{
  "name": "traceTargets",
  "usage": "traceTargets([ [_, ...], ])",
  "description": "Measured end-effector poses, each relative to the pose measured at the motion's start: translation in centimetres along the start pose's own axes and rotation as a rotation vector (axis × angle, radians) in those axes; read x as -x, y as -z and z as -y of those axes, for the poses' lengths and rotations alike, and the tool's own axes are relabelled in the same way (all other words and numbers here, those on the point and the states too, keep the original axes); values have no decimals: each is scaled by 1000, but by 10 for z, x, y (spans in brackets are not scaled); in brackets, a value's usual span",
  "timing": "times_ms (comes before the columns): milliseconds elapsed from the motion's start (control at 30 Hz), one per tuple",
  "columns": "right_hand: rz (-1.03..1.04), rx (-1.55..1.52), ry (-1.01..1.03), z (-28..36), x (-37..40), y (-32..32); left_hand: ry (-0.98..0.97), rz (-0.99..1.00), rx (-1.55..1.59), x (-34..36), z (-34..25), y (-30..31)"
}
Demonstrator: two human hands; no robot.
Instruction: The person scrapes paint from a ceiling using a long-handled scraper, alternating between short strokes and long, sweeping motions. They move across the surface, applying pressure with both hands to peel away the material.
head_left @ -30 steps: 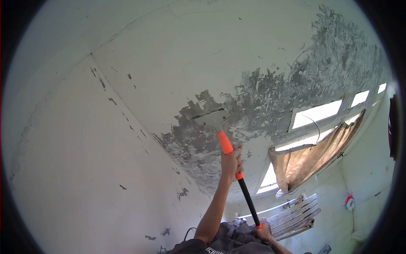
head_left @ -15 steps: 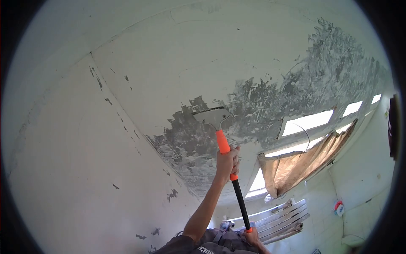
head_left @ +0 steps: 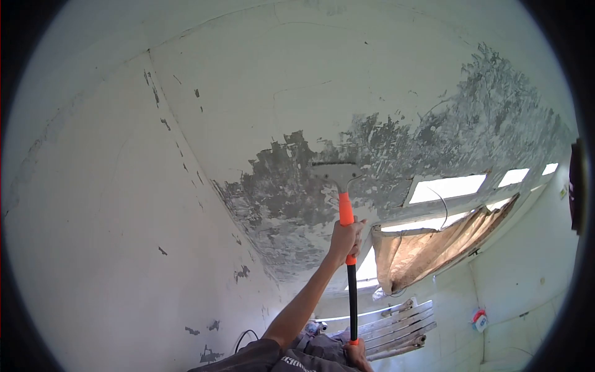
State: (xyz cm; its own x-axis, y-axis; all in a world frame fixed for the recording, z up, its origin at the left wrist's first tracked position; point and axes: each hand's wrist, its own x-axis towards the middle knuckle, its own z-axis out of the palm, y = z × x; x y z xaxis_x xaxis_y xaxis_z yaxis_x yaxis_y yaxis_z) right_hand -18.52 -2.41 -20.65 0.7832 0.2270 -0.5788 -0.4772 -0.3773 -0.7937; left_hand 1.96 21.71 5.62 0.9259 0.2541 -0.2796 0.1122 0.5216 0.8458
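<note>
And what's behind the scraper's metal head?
The wall, seen around the metal head as patchy dark grey and pale. The part directly behind the head is covered, so whether it's grey or pale there can't be told.

A hand could pass along the pale left-hand wall (head_left: 111, 217) and, at the upper middle of the frame, in front of the unpeeled paint (head_left: 242, 102) above the grey patches. Through the centre, the long-handled scraper (head_left: 345, 209), gripped by the left hand (head_left: 346, 240) and, near the bottom edge, the right hand (head_left: 355, 354), bars a straight crossing. Right of it, the sagging tan curtain (head_left: 434, 245), a curved cable (head_left: 444, 206) and, lower down, wooden slats (head_left: 396, 328) obstruct the way.
</note>
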Motion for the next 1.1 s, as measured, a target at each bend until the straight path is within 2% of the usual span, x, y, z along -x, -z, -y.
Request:
traceTargets([
  [33,-74,48,63,4,-1,0,-10,40,-6,0,-8,-4],
  [67,4,75,76,13,-5,2,-13,44,-7,-1,-13,-7],
  [133,-23,79,83,-40,-31,-5,-29,79,-20,-3,-14,-11],
  [167,-48,82,92,-41,-34,-7,-33,85,-19,-5,-10,-9],
  [233,-45,93,128,-48,-21,0,18,-6,-23,2,0,-4],
  [300,19,42,-37,-6,-6,3,40,37,-5,0,-16,-8],
  [333,-104,24,0,7,-6,1,54,79,11,-3,-23,-10],
  [367,-108,19,3,6,-10,3,52,85,7,-3,-23,-12],
  [433,17,141,134,-4,-26,16,-27,57,15,-2,-19,-17],
  [500,37,102,123,-19,-22,13,-1,48,-2,-6,-7,-12],
  [533,35,41,56,-25,-21,12,19,35,-11,-6,-1,-11],
  [600,28,-16,-1,-22,-24,12,-10,79,9,-2,-24,-15],
  [700,-30,74,167,-31,-49,6,-47,154,27,-3,-33,-14],
  [733,-59,88,203,-46,-54,5,-37,95,10,-4,-22,-13],
  [767,-55,88,197,-46,-49,5,-14,30,-8,-3,-12,-11],
  [833,23,92,27,-19,-25,14,-1,27,-20,-3,-10,-10],
  [900,15,63,30,-1,-24,15,9,130,58,-8,-25,-11],
  [1033,-7,100,101,-2,-24,24,-53,58,35,0,-22,-14],
  [1100,-29,128,105,4,-12,28,33,75,68,1,-18,-10],
])
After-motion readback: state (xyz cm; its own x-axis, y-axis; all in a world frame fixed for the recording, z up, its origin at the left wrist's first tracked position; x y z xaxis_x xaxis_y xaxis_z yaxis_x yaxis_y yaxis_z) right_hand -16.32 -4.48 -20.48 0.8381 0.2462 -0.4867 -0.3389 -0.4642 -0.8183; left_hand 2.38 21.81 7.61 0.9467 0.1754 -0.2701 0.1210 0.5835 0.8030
